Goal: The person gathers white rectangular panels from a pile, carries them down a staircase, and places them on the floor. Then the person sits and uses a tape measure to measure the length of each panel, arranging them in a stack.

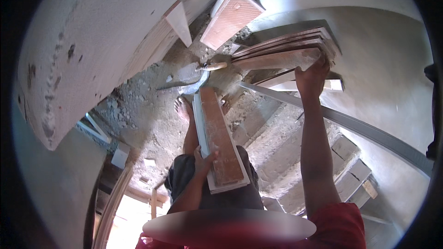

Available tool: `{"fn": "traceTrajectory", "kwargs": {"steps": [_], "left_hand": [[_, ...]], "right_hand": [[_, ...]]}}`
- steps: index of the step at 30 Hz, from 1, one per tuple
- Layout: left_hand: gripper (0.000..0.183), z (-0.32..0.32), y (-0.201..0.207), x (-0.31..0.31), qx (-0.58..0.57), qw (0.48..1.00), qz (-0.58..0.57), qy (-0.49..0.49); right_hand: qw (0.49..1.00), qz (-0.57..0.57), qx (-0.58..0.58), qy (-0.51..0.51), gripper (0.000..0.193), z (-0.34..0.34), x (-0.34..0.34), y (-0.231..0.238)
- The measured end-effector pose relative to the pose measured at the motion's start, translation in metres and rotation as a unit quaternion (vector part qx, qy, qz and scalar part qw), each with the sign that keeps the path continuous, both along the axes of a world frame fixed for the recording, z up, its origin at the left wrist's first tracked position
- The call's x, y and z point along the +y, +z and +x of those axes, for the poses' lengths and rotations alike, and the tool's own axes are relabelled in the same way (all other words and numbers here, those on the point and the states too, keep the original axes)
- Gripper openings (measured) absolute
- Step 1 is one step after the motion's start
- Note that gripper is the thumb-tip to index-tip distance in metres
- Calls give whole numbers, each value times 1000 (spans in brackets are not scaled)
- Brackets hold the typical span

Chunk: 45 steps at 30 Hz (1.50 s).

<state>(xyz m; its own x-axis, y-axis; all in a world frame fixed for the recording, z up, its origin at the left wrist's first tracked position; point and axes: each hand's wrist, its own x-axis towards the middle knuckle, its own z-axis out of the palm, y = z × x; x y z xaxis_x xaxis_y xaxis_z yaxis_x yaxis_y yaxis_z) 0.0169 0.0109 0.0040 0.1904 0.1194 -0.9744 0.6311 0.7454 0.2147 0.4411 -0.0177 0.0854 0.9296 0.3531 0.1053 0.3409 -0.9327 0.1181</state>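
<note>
My left hand [204, 160] is closed around the side of a short stack of long, narrow tile strips resting upright against my lap. The top tile strip [221, 138] shows its reddish-brown back, and pale edges show beneath it. My right arm stretches forward to several more tile strips [286, 46] leaning in a row at the wall. There my right hand [314, 74] is closed on the near end of the front reddish tile strip [277, 61]; the fingertips are partly hidden behind it.
A trowel with a wooden handle [216, 66] lies on the dusty floor near my feet, beside a curved grey-blue piece [197, 85]. A long grey metal bar [350, 122] slants along the right wall. Concrete steps [300, 189] lie lower right. Another reddish tile [233, 18] leans ahead.
</note>
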Motion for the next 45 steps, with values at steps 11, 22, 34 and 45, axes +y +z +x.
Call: {"fn": "traceTrajectory", "kwargs": {"steps": [11,22,34,45], "left_hand": [[105,-9,-7,-7,30,999,23,-12],[107,-21,-22,-23,3,998,42,44],[105,-16,-16,-15,-6,998,47,41],[100,-15,-11,-15,-33,997,29,70]], "right_hand": [[968,-40,193,152,32,-45,19,31],[905,-144,337,216,28,-67,34,62],[885,-55,380,265,32,-120,9,100],[833,-74,404,372,44,-178,4,50]]}}
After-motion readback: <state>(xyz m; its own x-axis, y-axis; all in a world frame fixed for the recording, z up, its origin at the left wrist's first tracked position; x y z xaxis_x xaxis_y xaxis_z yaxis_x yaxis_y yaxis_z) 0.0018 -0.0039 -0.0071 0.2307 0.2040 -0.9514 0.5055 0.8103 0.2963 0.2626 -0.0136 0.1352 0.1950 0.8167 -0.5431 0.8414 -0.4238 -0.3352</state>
